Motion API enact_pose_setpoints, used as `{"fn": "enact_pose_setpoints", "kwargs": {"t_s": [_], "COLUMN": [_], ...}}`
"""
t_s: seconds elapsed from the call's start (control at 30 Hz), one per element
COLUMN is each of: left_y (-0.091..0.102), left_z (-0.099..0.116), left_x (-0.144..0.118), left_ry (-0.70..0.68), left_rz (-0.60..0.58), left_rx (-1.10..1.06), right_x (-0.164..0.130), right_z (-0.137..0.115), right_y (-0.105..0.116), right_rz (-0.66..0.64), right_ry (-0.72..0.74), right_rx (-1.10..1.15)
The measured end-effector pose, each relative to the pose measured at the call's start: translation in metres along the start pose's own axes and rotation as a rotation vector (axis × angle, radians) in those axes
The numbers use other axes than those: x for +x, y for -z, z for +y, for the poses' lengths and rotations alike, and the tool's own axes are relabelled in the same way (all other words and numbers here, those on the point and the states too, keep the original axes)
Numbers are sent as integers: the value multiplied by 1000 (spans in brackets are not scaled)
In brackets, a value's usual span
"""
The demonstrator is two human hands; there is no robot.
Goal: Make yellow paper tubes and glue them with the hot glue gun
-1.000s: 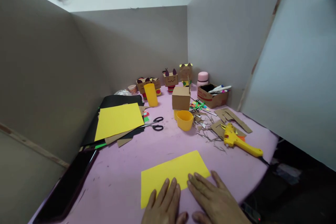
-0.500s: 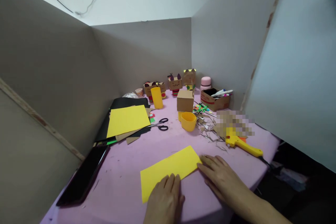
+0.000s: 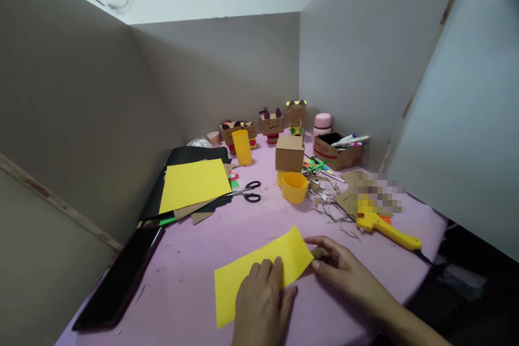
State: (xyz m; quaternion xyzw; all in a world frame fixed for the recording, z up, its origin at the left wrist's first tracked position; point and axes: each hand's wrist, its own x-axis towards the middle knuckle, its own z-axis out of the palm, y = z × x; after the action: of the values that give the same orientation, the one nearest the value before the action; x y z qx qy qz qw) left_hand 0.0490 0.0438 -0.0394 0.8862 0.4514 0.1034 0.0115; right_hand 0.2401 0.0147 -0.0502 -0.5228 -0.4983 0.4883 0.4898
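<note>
Spanning the booth, pink table (image 3: 194,259), grey partition walls (image 3: 219,70)

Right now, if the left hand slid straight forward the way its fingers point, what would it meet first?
The left hand lies flat on the yellow paper, its fingers pointing away and slightly right. Beyond the paper's far edge comes bare pink table; the first thing in line is probably the yellow cup, though depth is uncertain.

pixelated patch (image 3: 377,193) above glue gun (image 3: 387,228)
</note>
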Motion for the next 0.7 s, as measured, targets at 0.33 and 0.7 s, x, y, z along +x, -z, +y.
{"fn": "enact_pose_setpoints", "kwargs": {"t_s": [0.33, 0.7], "left_y": [2, -4], "left_z": [2, -3], "left_x": [2, 2], "left_ry": [-8, -44], "left_rz": [15, 28], "left_rx": [-63, -85], "right_x": [-7, 10], "right_z": [1, -4], "right_y": [-4, 11], "right_rz": [55, 98], "right_ry": [344, -160], "right_rx": [-770, -32]}}
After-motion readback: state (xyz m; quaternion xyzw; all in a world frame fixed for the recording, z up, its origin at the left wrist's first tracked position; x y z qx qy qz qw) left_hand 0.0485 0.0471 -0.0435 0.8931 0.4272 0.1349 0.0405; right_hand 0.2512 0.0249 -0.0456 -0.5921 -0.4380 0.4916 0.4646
